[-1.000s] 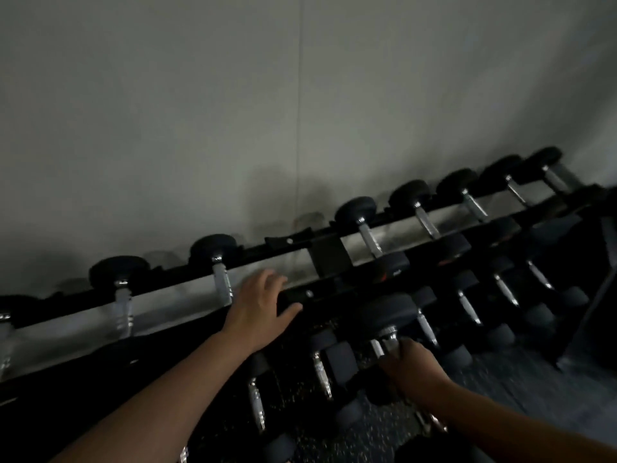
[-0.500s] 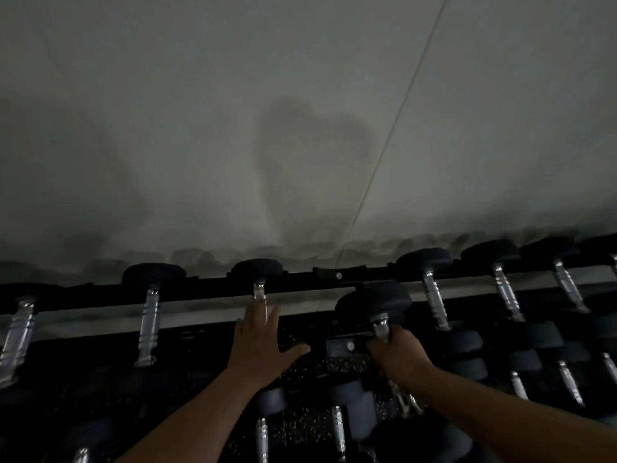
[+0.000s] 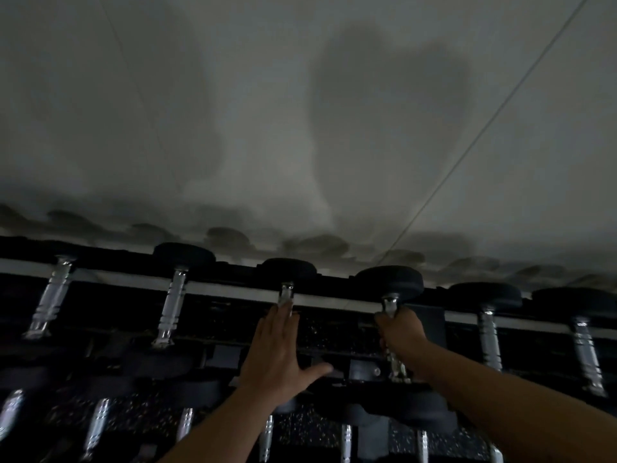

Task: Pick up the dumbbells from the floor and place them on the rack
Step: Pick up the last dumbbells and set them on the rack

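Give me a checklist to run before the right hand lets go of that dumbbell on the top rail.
1. Right hand wrapped around the dumbbell handle: ok.
2. Far head over the top rail: ok.
3. Near head seated on the front rail: cannot tell, hidden by the wrist.
4. Clear of the neighbouring dumbbell on the right: ok.
5. Left hand open, its fingers away from the landing slot: ok.

My right hand (image 3: 400,332) covers most of the dumbbell (image 3: 389,283) handle, and its near head is lost in the dark. My left hand (image 3: 277,355) hides the rack (image 3: 233,292) behind it. Lower rows run off the bottom edge.
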`<state>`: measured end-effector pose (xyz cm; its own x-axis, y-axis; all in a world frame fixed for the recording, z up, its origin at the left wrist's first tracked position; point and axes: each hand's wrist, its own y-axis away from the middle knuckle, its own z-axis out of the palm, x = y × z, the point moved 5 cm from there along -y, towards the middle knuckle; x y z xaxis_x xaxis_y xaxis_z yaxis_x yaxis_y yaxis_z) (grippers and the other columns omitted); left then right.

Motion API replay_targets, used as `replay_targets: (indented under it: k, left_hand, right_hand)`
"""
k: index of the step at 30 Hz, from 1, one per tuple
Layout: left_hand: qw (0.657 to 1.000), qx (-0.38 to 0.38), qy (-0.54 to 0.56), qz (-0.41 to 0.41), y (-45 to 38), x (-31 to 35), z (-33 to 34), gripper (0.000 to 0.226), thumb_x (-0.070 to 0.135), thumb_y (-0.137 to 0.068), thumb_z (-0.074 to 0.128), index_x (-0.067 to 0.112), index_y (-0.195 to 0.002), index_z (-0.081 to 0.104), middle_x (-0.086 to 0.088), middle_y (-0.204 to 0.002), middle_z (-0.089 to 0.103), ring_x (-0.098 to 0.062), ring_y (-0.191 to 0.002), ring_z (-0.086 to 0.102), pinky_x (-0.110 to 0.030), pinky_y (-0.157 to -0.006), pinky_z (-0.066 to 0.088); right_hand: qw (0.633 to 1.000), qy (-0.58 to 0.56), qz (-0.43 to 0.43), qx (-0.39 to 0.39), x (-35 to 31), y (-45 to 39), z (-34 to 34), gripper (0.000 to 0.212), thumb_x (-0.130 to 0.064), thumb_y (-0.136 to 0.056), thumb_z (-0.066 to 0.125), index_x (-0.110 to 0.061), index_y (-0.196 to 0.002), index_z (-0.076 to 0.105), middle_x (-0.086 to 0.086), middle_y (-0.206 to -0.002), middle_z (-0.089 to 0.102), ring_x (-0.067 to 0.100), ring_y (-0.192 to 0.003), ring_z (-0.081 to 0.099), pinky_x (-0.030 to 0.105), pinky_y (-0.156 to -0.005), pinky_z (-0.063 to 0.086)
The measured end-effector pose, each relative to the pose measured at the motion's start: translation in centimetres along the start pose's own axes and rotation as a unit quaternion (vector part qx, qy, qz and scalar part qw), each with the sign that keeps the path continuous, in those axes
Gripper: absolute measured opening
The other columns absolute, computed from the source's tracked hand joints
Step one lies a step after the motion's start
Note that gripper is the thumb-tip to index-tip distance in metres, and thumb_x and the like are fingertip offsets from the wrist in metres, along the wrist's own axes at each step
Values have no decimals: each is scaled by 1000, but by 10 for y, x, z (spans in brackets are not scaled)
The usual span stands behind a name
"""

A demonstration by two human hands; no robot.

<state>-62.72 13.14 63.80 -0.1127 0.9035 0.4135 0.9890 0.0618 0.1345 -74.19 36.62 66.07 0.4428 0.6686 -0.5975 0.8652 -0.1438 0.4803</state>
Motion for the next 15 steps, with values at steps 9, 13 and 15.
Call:
replay_targets:
  k: [9,13,15]
  left_hand:
    - [1000,10,6,-4,-1,-1,-1,119,99,-64,29,18,-150,19,-5,-167,0,-22,-152,1,-46,-123,9]
    - [1000,15,7,2,-1,-1,0,114,97,-68,30,17,-150,25,-5,-167,4,-22,-152,3,-47,-122,10]
    - [1000,18,3,4,-1,-1,0,111,95,-71,29,16,-149,29,-5,-166,6,-22,-152,5,-48,-122,11]
  right_hand:
    - [1000,5,8,18,7,-43,13,27,-29,-83,64,-2,-87,63,17,-75,69,31,-62,66,33,-56,50]
    - [999,-7,20,35,13,-50,14,26,-29,-83,65,-3,-86,63,18,-72,69,32,-60,67,38,-57,52]
    - [999,-13,23,37,15,-51,15,30,-30,-83,64,-1,-90,63,20,-76,70,32,-63,67,37,-58,51]
